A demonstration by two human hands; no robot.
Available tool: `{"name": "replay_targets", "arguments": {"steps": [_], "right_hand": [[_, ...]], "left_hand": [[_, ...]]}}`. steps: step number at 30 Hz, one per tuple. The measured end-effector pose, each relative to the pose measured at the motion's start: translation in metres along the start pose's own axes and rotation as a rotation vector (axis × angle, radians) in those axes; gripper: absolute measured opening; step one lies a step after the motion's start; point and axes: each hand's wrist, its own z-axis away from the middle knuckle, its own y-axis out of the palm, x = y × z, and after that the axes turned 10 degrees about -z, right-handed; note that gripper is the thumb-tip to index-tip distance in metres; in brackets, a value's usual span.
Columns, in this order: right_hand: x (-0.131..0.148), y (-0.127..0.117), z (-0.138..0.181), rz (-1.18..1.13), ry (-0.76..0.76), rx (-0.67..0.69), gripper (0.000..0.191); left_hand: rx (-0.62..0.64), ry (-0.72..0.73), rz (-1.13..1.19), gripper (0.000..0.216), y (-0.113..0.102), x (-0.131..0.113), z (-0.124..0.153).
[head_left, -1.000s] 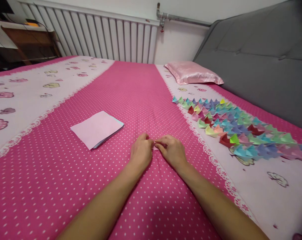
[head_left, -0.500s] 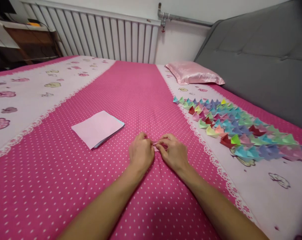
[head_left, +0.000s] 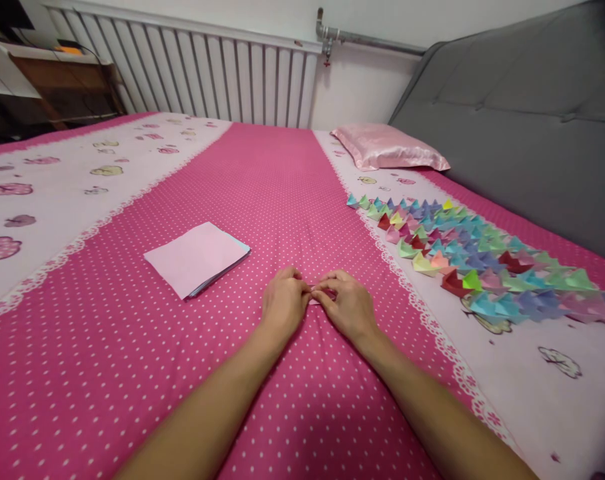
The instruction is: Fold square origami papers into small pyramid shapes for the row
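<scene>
A small piece of pink folded paper (head_left: 314, 302) is pinched between my two hands, just above the dotted pink bedspread. My left hand (head_left: 285, 301) grips its left side, and the fingers hide most of it. On the other side my right hand (head_left: 345, 301) pinches it between thumb and fingers. The fingertips of both hands nearly meet. To the left lies a stack of paper sheets (head_left: 197, 259), pale pink on top with blue and other edges below. Rows of folded paper boats (head_left: 457, 247) in many colours stand at the right.
The bedspread (head_left: 282, 193) has pink dotted and white patterned bands. A pink satin pillow (head_left: 387, 147) lies beyond the boats, against a grey padded headboard (head_left: 522, 113). Behind the bed are a white radiator (head_left: 197, 67) and a pipe; a wooden desk (head_left: 62, 77) stands far left.
My hands have drawn slightly closer together, the left one shifting a little to the right. Less of the pink paper shows between the fingertips.
</scene>
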Motion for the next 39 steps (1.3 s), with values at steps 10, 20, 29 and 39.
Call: {"name": "replay_targets", "arguments": {"steps": [10, 20, 29, 39], "right_hand": [[0.003, -0.004, 0.001, -0.084, -0.053, -0.010, 0.013], [0.004, -0.004, 0.004, 0.210, 0.003, 0.030, 0.014], [0.006, 0.001, 0.004, 0.295, -0.034, 0.073, 0.021], [0.001, 0.012, -0.001, 0.275, -0.059, 0.108, 0.022]], "left_hand": [[-0.079, 0.016, -0.011, 0.020, -0.002, -0.004, 0.004], [-0.057, 0.029, -0.063, 0.024, 0.002, -0.005, 0.003], [-0.027, 0.023, -0.087, 0.025, 0.008, -0.003, 0.000], [-0.055, 0.042, -0.020, 0.024, 0.010, -0.002, -0.003]]}}
